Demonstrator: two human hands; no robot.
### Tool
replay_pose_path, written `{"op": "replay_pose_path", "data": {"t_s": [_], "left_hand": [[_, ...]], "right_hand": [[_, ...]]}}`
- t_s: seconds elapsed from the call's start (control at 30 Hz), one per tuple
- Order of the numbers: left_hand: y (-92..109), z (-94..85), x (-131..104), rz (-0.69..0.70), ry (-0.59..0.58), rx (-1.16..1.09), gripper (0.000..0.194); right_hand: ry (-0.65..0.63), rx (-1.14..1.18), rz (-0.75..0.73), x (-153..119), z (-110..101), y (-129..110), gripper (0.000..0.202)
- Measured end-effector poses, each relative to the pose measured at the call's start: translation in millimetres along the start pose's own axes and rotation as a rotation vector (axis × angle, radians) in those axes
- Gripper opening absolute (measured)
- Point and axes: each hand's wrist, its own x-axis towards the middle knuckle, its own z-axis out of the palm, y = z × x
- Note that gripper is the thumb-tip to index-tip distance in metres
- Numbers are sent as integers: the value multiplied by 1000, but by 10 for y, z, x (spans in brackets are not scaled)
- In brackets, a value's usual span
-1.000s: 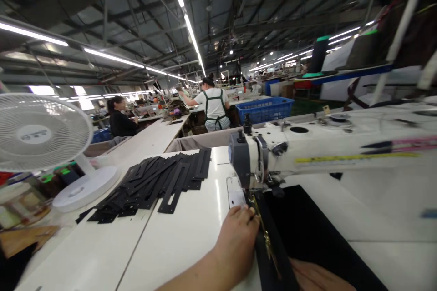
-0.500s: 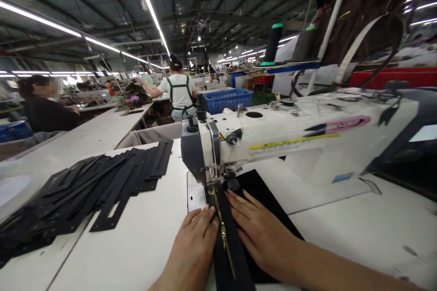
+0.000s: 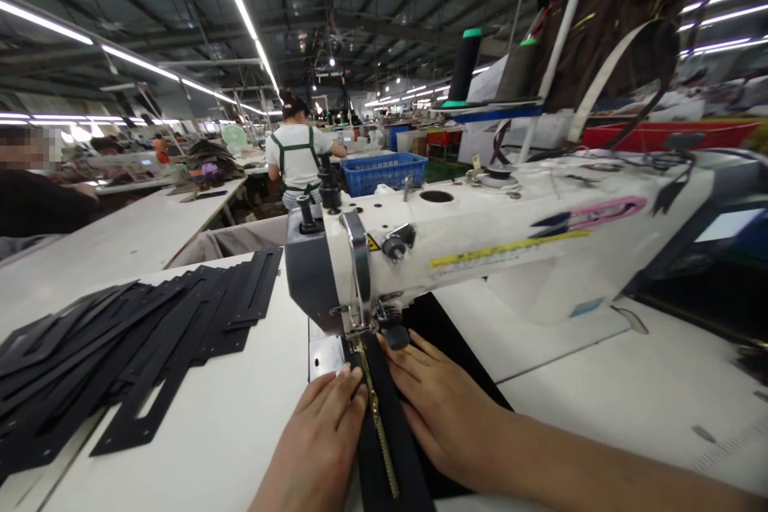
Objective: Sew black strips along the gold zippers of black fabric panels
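A sewing machine [image 3: 384, 256] stands in front of me, with a black strip [image 3: 408, 464] and its gold-toothed zipper [image 3: 378, 416] running in under the presser foot [image 3: 358, 340]. My left hand [image 3: 321, 432] rests along the strip's left edge, fingers extended and fingertips close to the zipper. On the other side my right hand [image 3: 444, 400] lies flat with fingers stretched out, pressing on the strip and the larger black panel [image 3: 456, 344] beneath. Its fingertips reach close to the needle area. Both hands are open, gripping nothing.
Left of the machine, a pile of black slotted pieces [image 3: 150, 352] covers the white table [image 3: 240, 408]. Thread cones [image 3: 465, 68] stand above the machine. Pink-handled snips [image 3: 606, 214] lie against its arm. A person [image 3: 297, 152] works beyond, near a blue basket [image 3: 384, 174].
My view has shifted, so the machine, hands and pile appear farther left. Both hands keep about the same place on the strip. The person ahead has lowered the left arm.
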Motion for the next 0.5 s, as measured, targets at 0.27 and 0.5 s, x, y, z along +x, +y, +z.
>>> {"op": "replay_pose_path", "data": {"t_s": [0.27, 0.5], "left_hand": [[-114, 40, 49, -28, -41, -92, 29], [-195, 140, 60, -92, -86, -127, 20]], "right_hand": [[123, 64, -38, 116, 79, 137, 47], [119, 90, -34, 236, 85, 212, 49]]}}
